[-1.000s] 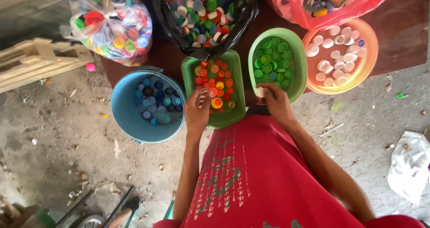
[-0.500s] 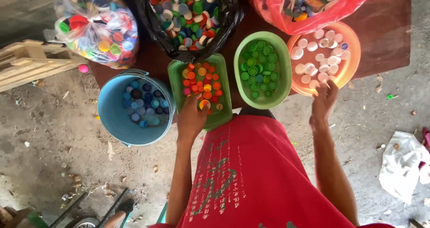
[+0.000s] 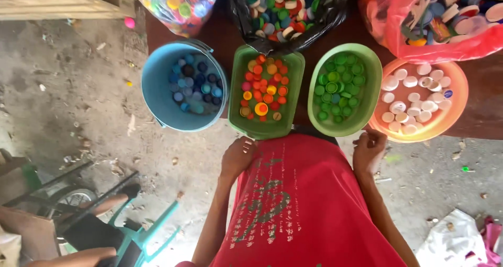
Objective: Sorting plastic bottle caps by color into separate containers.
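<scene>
Both hands (image 3: 238,156) (image 3: 369,150) hang just below green tray (image 3: 238,123) and orange bowl (image 3: 461,96).

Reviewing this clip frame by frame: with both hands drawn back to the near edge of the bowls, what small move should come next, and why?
Probably a reach with the right hand over the green bowl to the black bag for more caps. Both it and the left hand look empty near the red shirt, while the bag holds mixed colours and each container holds roughly one colour group.
</scene>
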